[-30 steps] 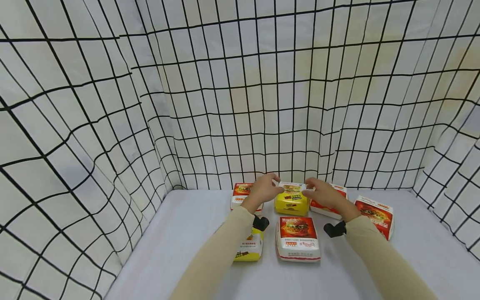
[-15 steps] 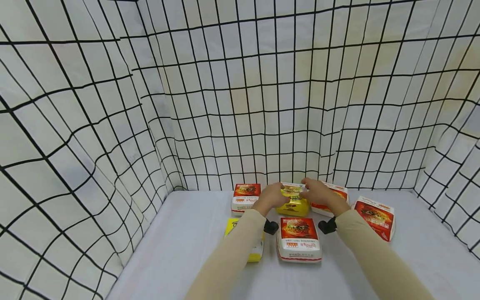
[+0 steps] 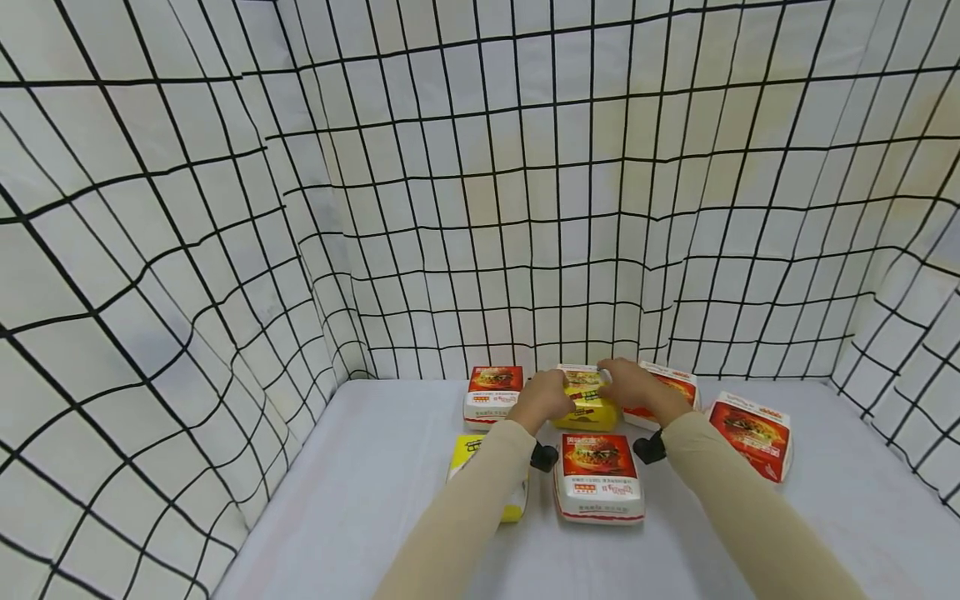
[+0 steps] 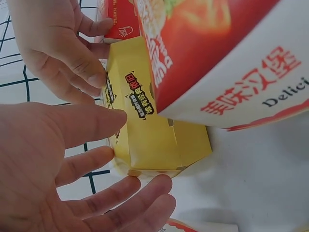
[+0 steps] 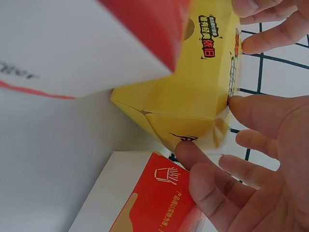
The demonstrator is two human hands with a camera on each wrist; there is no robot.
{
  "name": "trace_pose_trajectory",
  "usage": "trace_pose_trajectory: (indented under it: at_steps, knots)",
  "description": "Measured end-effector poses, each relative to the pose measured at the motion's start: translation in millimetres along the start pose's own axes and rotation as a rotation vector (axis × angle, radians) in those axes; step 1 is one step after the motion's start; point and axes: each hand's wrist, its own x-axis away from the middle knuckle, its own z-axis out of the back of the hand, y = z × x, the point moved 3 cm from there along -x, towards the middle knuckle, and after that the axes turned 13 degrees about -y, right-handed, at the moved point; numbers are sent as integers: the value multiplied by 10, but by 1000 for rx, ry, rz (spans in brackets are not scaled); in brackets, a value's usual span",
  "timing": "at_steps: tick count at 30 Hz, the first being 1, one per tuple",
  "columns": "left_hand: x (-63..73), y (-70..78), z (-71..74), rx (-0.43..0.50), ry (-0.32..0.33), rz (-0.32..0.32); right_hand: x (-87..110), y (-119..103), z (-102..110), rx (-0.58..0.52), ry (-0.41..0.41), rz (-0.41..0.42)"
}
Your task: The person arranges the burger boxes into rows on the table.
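Note:
A yellow burger box stands at the back of the table, between my two hands. My left hand is at its left side; in the left wrist view the thumb lies at the lid's edge and the fairly straight fingers touch the end of the yellow box. My right hand is at the other side. In the right wrist view its thumb touches the top edge of the yellow box and a fingertip touches the end wall. No finger is curled round the box.
A red-and-white burger box stands just in front. Others are a red-topped box at back left, a yellow-and-white box partly under my left sleeve, and red boxes at right. Black netting lines the white walls.
My left hand has moved right and slightly down to the side of the yellow box, uncovering the back-left red box. My right hand has shifted slightly left.

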Motion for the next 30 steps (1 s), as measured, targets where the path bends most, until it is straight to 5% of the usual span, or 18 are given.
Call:
trace_pose_trajectory:
  at_steps: [10,30]
  knots:
    - [-12,3,-8,-33,23,22,-92,-6,-17,-22,-68,-10]
    - [-25,-17,5,-48,31,19,-5,-4,-93,-8,-15,-24]
